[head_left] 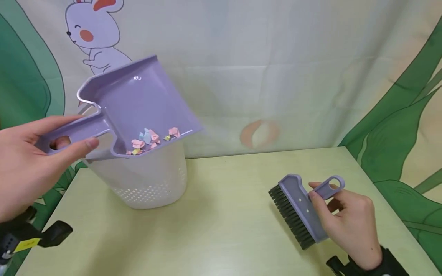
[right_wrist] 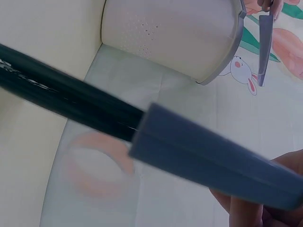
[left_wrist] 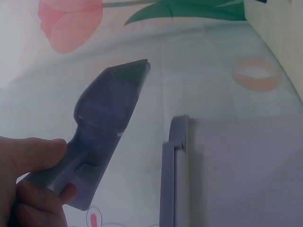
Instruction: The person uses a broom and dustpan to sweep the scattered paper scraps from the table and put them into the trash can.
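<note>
My left hand [head_left: 41,157] grips the handle of a purple dustpan [head_left: 138,96], thumb along the near side. Tilted toward me, the pan hangs over a white waste bin [head_left: 152,182] with small holes low in its wall. Pink, blue and yellow paper scraps [head_left: 147,137] lie along the pan's lower edge. In the left wrist view the dustpan [left_wrist: 106,101] is above and beside the bin's rim [left_wrist: 180,175]. At the right, my right hand [head_left: 355,218] holds a purple hand brush [head_left: 300,203] by its handle, its dark bristles facing left, close over the table.
The bin stands on the left part of a pale yellow-green table [head_left: 235,214]. A light curtain [head_left: 276,76] printed with a rabbit [head_left: 93,30] and green leaves hangs right behind the table's back edge.
</note>
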Available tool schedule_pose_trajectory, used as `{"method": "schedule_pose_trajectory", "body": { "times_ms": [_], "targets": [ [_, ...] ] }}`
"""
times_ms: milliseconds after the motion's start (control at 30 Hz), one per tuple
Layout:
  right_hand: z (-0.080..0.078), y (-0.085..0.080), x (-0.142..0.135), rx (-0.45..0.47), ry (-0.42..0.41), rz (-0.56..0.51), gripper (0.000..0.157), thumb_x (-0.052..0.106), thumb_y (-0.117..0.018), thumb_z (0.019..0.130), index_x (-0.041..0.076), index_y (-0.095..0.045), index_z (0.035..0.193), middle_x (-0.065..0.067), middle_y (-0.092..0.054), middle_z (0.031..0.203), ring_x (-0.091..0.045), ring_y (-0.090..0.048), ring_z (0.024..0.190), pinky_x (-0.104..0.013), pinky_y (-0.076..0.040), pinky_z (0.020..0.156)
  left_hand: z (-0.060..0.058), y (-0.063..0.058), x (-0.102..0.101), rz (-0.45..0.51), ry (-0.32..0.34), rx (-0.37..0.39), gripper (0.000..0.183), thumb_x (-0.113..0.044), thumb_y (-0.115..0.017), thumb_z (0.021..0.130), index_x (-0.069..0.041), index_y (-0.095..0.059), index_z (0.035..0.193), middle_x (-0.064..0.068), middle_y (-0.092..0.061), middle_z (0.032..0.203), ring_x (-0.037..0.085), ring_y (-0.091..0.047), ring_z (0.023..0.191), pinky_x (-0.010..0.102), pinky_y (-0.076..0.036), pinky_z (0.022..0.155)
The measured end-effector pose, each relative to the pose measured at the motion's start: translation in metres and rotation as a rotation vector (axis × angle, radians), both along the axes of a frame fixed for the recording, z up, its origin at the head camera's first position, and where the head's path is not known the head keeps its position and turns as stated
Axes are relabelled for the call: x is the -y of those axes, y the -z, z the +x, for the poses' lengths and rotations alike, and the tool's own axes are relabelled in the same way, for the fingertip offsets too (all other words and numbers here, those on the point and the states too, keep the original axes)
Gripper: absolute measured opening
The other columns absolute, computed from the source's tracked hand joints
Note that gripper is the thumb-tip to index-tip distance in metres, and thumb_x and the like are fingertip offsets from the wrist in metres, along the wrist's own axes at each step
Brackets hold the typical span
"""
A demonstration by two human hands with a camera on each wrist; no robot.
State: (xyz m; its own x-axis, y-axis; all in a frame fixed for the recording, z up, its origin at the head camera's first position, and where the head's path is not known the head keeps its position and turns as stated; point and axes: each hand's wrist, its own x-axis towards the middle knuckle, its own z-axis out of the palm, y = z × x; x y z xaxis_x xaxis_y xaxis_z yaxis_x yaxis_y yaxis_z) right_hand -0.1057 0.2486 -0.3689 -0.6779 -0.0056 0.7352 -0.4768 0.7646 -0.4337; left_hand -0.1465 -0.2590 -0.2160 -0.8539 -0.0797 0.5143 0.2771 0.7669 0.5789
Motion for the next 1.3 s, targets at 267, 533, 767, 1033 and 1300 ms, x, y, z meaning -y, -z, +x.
{"method": "schedule_pose_trajectory", "body": {
  "times_ms": [267,533,767,1033,1300],
  "targets": [
    [0.000,0.001,0.000,0.013,-0.004,0.008,0.022,-0.001,-0.080,0.081,0.007,-0.080,0.102,-0.003,-0.077,0.078,0.009,-0.055,0.051,-0.013,-0.045,0.050,-0.023,0.009,0.026,-0.074,-0.058,-0.103,0.050,-0.016,-0.078,0.094,-0.008,-0.063,0.141,-0.011,-0.040,0.079,0.004,-0.034,0.073,0.018,-0.027,0.058],
    [0.000,0.003,0.003,-0.010,-0.028,-0.007,0.025,-0.002,-0.082,0.079,0.009,-0.081,0.102,-0.004,-0.077,0.079,0.009,-0.055,0.051,-0.013,-0.044,0.049,-0.026,0.012,0.026,-0.302,0.018,-0.347,0.056,0.004,-0.087,0.077,-0.004,-0.071,0.130,0.020,-0.057,0.072,-0.010,-0.026,0.057,0.016,-0.024,0.050],
    [0.000,0.004,0.004,-0.008,-0.024,-0.017,0.026,-0.002,-0.083,0.079,0.008,-0.081,0.102,-0.004,-0.078,0.079,0.009,-0.055,0.052,-0.013,-0.043,0.049,-0.027,0.014,0.025,-0.498,0.079,-0.479,0.051,-0.007,-0.089,0.079,-0.003,-0.072,0.127,0.029,-0.074,0.096,0.032,-0.066,0.064,0.011,-0.035,0.062],
    [-0.001,0.005,0.005,-0.010,-0.030,-0.019,0.026,-0.002,-0.082,0.079,0.009,-0.081,0.103,-0.003,-0.077,0.078,0.009,-0.055,0.052,-0.013,-0.042,0.048,-0.016,0.016,0.021,-0.750,0.137,-0.637,0.042,-0.035,-0.051,0.109,-0.005,-0.068,0.132,0.012,-0.046,0.059,0.021,-0.036,0.045,0.030,-0.019,0.047],
    [-0.003,0.002,0.006,0.009,-0.037,-0.001,0.023,-0.001,-0.081,0.081,0.007,-0.080,0.103,-0.004,-0.077,0.079,0.008,-0.056,0.052,-0.013,-0.045,0.050,-0.008,0.028,0.007,-0.512,-0.006,-0.873,0.030,-0.028,-0.064,0.104,-0.007,-0.073,0.123,0.023,-0.050,0.062,0.043,-0.040,0.046,0.054,-0.028,0.049]
  ]
}}
